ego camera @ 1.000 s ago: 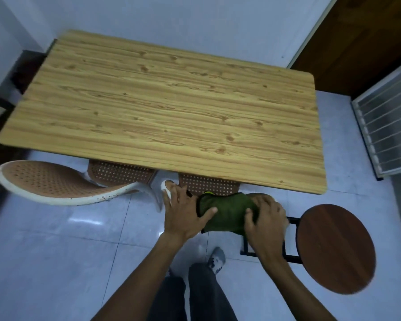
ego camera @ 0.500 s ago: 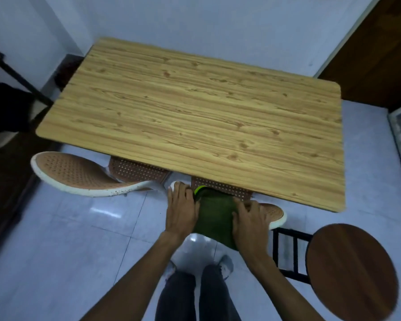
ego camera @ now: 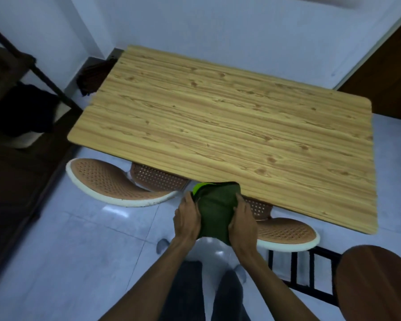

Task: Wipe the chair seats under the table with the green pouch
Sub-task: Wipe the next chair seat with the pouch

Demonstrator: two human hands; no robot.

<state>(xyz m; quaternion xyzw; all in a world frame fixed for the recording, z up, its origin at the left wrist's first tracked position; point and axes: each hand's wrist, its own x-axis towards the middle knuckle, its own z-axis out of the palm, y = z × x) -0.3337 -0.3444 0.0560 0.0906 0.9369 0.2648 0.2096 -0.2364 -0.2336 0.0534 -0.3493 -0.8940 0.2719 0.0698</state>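
The dark green pouch point(ego camera: 214, 209), with a bright green edge at its far left corner, is pressed between both hands just below the wooden table's point(ego camera: 229, 126) near edge. My left hand point(ego camera: 186, 217) grips its left side and my right hand point(ego camera: 242, 224) grips its right side. Under it is the right chair point(ego camera: 285, 232), brown perforated with a white rim, its seat mostly hidden by the table and pouch. A second chair point(ego camera: 107, 181) of the same kind stands to the left, its seat half under the table.
A round dark wooden stool point(ego camera: 375, 283) with a black metal frame stands at the lower right. My legs and feet are on the pale tiled floor point(ego camera: 67, 251). Dark furniture with a black frame point(ego camera: 21, 100) fills the left side. A brown door point(ego camera: 384, 72) is at the far right.
The view has shifted right and closer. Both hands have pushed the pouch forward toward the table edge, and the pouch now stands lengthwise between them instead of lying crosswise.
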